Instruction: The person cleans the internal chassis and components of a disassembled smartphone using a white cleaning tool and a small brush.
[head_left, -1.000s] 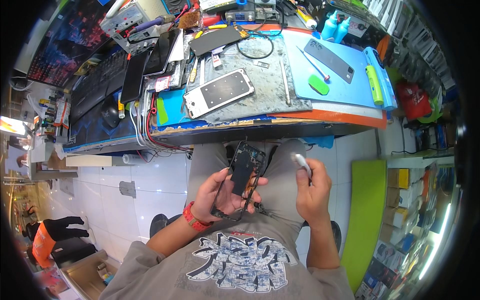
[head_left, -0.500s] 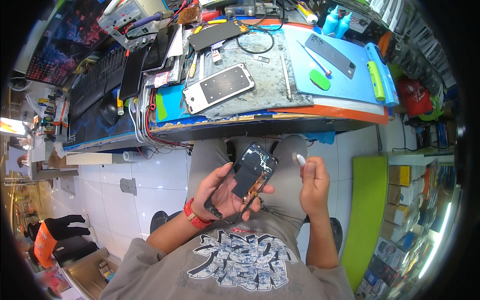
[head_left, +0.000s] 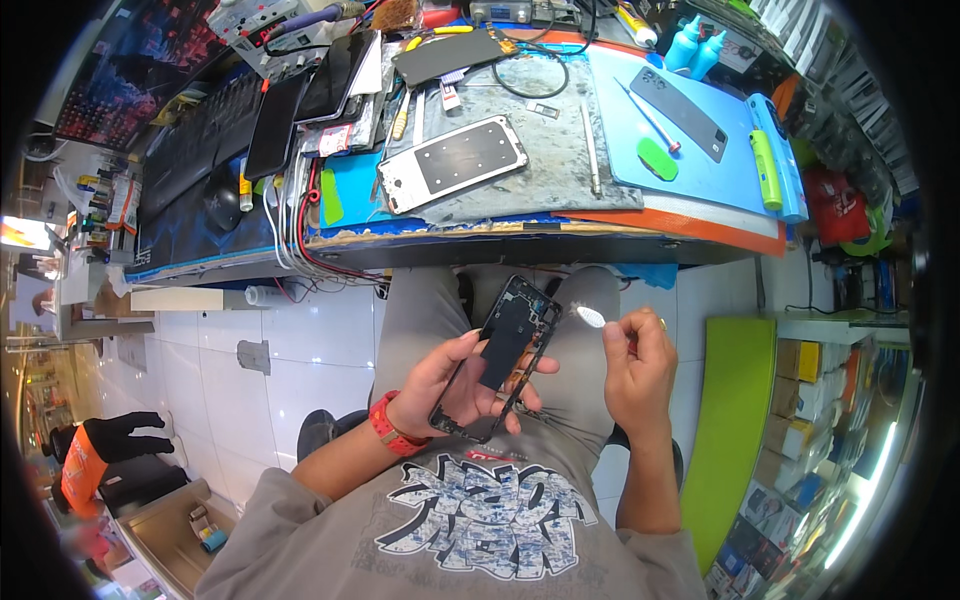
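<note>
A black phone frame (head_left: 508,348) is held just below the middle of the frame, tilted, with its upper end leaning right. A dark rectangular panel is seated along its inside, small circuit parts are clustered at the upper end, and a coppery strip is seen along the right side. Its lower part is open, so the palm is seen through it. The frame is gripped along both long sides by the left hand (head_left: 432,382), thumb on one rim and fingertips on the other. A small white brush (head_left: 590,316) is pinched between thumb and curled fingers of the right hand (head_left: 640,362); its tuft is pointed toward the phone frame, near but apart from it.

Both are held over the grey trousers (head_left: 412,312), below the front edge of the table (head_left: 540,229), from which the phone frame is separated by a clear gap. Open room is left over the tiled floor (head_left: 310,355) at centre left; at the right, the space is bounded by a green panel (head_left: 738,440). On the table, a silver phone housing (head_left: 455,165) is laid on a grey mat (head_left: 562,190), near its front edge.
</note>
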